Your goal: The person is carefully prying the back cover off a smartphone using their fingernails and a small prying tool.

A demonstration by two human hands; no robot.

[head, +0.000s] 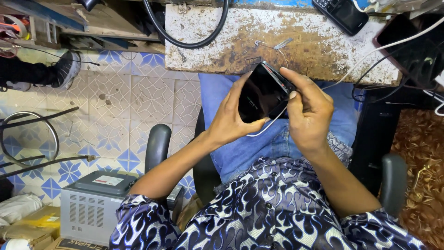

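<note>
I hold a black, glossy, rectangular smartphone (262,94) over my lap, just in front of the near edge of the worn, rust-stained white counter (319,41). My left hand (233,118) cradles it from below and from the left, the fingers curled up along the left side of its dark screen and the thumb pressed at its lower edge, so the hand is partly closed around the body of the phone. My right hand (309,113) is closed on its right side, thumb on the edge near the top corner and fingers wrapped behind it. The phone is tilted, its top corner pointing toward the counter. A thin white cable (263,128) runs out from beneath the phone between my two hands, touching my blue denim jeans (249,150). On the far right of the counter lies a second black phone with a keypad (341,14), well apart from my hands. To the left, on the blue-and-white patterned tile floor (125,102), stands a grey metal box with vent slots (90,208), beside the black armrest of my chair (157,146).
</note>
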